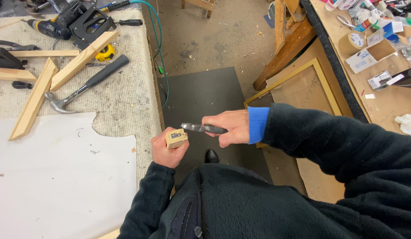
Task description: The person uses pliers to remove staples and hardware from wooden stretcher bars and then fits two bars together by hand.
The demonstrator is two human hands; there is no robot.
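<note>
At the frame's centre, the left hand (166,152) grips the short pale wooden block (176,138) upright. Just right of it the right hand (227,127) holds the dark-handled metal knife (202,128), whose tip meets the block's top. On the carpet-covered workbench (125,102) at left, the large white paper sheet (59,177) fills the lower left. Above it lie the long mitred wooden strips (35,99), with the steel claw hammer (83,86) to their right and the yellow tape measure (106,53) higher up. The gold-edged picture frame (302,84) leans at right of centre, and the roll of brown tape (351,43) sits upper right.
</note>
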